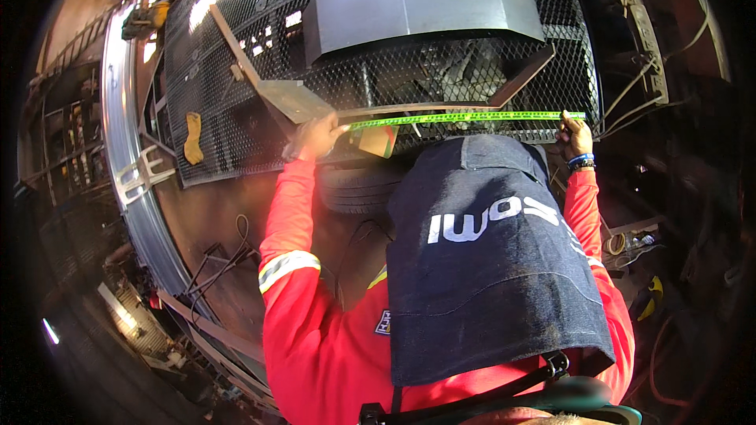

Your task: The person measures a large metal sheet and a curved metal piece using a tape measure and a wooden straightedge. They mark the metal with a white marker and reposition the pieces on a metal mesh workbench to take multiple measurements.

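Observation:
A bright green measuring tape (465, 117) stretches sideways along the near bar of an angled metal frame (394, 108). My left hand (316, 135) closes on the tape's left end, beside a flat plate (295, 99) at the frame's corner. At the other end, the fingers of my right hand (577, 137) pinch the tape near the mesh's right edge. Whether the tape's case sits in either hand, I cannot tell. Beyond the frame lies a bent grey sheet-metal piece (425, 4). A small brownish piece (376, 142) shows just below the tape, near my left hand.
The frame rests on a black expanded-mesh surface (189, 55). A yellow glove (193, 138) lies at its left. A long shiny metal beam (118, 110) runs down the left side. Under the near edge is a tire (354, 191). Cables (630, 110) hang at the right.

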Available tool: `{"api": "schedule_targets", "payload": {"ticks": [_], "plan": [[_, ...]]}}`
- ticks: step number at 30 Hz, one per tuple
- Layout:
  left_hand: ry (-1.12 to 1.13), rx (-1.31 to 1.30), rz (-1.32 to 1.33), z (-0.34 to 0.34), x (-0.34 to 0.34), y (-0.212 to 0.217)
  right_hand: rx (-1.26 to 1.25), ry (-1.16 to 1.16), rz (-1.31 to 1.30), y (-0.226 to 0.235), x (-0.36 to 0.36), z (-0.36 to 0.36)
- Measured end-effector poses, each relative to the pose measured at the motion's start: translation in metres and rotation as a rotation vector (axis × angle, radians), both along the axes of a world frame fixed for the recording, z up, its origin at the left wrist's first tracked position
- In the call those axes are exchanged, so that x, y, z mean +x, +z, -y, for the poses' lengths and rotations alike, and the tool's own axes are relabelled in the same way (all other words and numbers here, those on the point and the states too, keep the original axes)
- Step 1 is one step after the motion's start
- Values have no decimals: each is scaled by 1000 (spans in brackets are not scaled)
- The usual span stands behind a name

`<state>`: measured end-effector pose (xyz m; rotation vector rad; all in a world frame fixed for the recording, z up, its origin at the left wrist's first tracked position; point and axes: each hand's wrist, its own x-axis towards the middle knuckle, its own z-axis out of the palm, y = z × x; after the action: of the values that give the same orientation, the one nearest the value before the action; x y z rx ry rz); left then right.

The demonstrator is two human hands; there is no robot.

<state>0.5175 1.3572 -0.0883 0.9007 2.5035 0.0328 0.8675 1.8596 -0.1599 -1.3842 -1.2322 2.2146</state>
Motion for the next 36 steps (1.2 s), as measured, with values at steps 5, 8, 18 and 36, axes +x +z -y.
{"api": "schedule_targets", "payload": {"ticks": [5, 8, 18, 36], "plan": [[-96, 357, 61, 13, -7, -26, 30, 0, 38, -13, 1, -3], [-26, 235, 410, -27, -11, -4, 11, -43, 107, -9, 16, -19], [146, 301, 884, 29, -28, -45, 464, 50, -10, -7, 50, -71], [518, 586, 877, 32, -34, 2, 1016, 805, 215, 136, -95, -145]]}}
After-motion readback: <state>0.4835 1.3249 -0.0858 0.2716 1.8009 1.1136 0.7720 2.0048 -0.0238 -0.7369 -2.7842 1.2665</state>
